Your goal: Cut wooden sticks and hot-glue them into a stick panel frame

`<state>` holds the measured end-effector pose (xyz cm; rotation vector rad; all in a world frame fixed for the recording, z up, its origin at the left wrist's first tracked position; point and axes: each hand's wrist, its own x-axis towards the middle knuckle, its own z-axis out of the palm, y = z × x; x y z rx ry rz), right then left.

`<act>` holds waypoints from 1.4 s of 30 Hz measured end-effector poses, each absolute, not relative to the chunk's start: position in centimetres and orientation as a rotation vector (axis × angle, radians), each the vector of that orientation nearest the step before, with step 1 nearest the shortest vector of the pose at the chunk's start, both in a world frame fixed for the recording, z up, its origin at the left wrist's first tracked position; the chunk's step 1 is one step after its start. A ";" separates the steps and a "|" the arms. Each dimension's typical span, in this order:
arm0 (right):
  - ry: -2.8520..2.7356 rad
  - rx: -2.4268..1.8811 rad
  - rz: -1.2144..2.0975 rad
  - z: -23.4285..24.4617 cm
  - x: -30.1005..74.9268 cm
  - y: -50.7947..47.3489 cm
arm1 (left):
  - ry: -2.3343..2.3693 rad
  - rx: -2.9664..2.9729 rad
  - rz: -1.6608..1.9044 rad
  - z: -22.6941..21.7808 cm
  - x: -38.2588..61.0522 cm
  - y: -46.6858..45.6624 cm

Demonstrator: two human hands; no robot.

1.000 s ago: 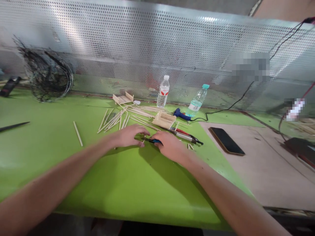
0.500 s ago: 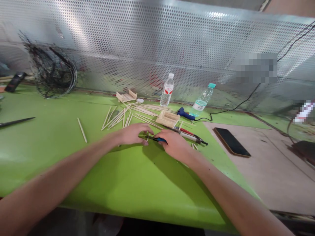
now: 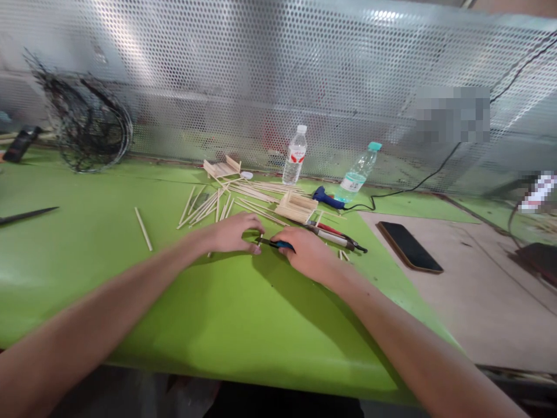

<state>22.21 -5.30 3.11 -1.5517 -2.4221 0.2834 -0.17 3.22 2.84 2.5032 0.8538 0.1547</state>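
My right hand point(image 3: 310, 253) is closed around blue-handled pliers point(image 3: 284, 245), whose dark, narrow jaws point left. Just beyond the jaws, my left hand point(image 3: 235, 233) pinches a short wooden stick point(image 3: 260, 239) between thumb and fingertips. The stick stands across the jaw tips; whether the jaws are closed on it is too small to tell. Behind my hands, several loose wooden sticks point(image 3: 204, 210) lie spread on the green table point(image 3: 209, 325). A small box-like piece made of sticks point(image 3: 296, 207) sits just past my right hand, and a similar stick piece point(image 3: 221, 167) is farther back.
A blue glue gun point(image 3: 327, 198) with a black cord lies near two plastic bottles point(image 3: 295, 155). Right of my hand are a tool with a pale handle point(image 3: 333, 236) and a phone point(image 3: 409, 247). Far left are a dark blade point(image 3: 30, 215) and a wire coil point(image 3: 93, 128).
The view has shifted slightly. My left fingertips have moved a little left around the short stick, while my right hand keeps its grip on the pliers.
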 end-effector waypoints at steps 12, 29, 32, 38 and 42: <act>-2.413 -1.557 0.239 3.6 22.2 -5.5 | 0.819 2.460 0.215 2.2 -0.2 3.6; -2.440 -1.660 0.155 3.1 20.7 -5.1 | 0.905 2.449 0.132 2.7 -0.5 4.1; -2.446 -1.668 0.137 3.0 20.2 -4.8 | 0.903 2.437 0.126 3.0 -0.6 4.0; -2.447 -1.637 0.150 2.8 21.0 -5.0 | 0.929 2.448 0.098 3.2 -0.3 3.5; -2.423 -1.651 0.133 2.5 21.3 -5.3 | 0.935 2.462 0.143 2.9 -0.2 3.5</act>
